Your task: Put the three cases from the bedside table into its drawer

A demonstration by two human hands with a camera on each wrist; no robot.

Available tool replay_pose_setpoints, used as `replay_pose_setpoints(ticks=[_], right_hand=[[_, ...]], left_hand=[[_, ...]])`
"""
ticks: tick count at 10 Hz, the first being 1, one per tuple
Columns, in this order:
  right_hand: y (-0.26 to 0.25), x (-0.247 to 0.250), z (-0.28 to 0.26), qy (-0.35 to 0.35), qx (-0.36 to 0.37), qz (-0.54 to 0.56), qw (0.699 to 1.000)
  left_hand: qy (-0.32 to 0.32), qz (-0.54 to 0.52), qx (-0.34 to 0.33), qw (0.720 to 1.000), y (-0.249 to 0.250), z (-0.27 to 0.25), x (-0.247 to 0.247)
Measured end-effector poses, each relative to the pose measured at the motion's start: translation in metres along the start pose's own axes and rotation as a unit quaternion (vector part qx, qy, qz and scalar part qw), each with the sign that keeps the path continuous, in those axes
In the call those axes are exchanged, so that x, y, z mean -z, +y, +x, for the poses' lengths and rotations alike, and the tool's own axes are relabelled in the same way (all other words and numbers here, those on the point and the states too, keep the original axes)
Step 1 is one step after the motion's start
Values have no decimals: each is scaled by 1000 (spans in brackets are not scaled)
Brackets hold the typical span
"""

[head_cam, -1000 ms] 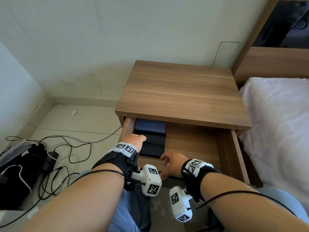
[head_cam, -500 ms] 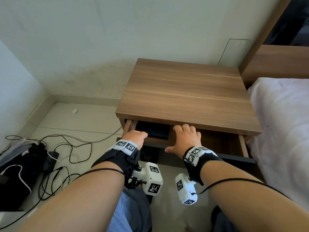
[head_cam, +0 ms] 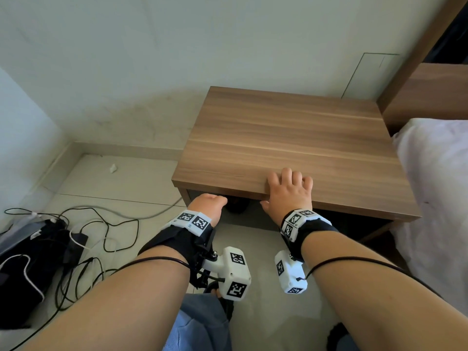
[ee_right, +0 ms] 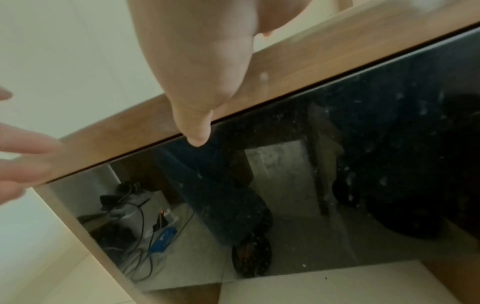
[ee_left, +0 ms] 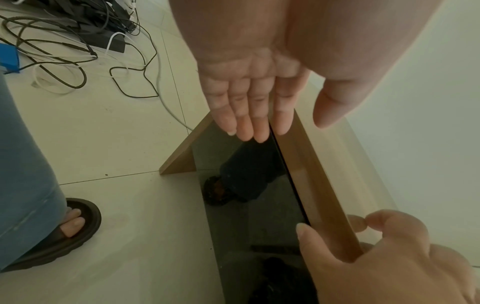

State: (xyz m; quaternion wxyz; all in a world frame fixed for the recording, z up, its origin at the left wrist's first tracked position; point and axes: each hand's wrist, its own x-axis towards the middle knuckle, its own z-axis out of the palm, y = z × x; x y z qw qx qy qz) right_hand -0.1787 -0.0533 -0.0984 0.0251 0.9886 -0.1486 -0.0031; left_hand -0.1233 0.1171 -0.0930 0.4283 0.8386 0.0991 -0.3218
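The wooden bedside table (head_cam: 291, 138) has a bare top. Its dark glossy drawer front (head_cam: 253, 216) sits flush under the top edge, so no case is in sight. My left hand (head_cam: 209, 203) is at the drawer's left end, and in the left wrist view its straight fingers (ee_left: 244, 115) lie against the drawer front (ee_left: 246, 205). My right hand (head_cam: 288, 191) rests over the table's front edge with its fingers on the top. In the right wrist view its thumb (ee_right: 197, 123) touches the drawer front (ee_right: 337, 164). Neither hand holds anything.
A black bag (head_cam: 22, 272) and tangled cables (head_cam: 101, 229) lie on the tiled floor to the left. A bed with a pale cover (head_cam: 438, 198) stands at the right beside a wooden headboard (head_cam: 425, 97). My sandalled foot (ee_left: 70, 226) is near the table's left leg.
The drawer has gone from wide open, with the cases visible inside, to fully shut. Both hands moved forward with it, and the right hand rose onto the table's top edge.
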Motion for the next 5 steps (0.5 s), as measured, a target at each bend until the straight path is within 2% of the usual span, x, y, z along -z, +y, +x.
replay_pose_setpoints(ticks=[1, 3, 5], right_hand=[[1, -5, 5, 5, -2, -4, 1000], [4, -1, 8, -18, -1, -1, 1000], [16, 24, 14, -75, -5, 50, 996]], left_hand=[[-13, -6, 6, 1000, -1, 1, 1], [5, -62, 16, 998, 2, 4, -1], [15, -71, -23, 997, 9, 1, 0]])
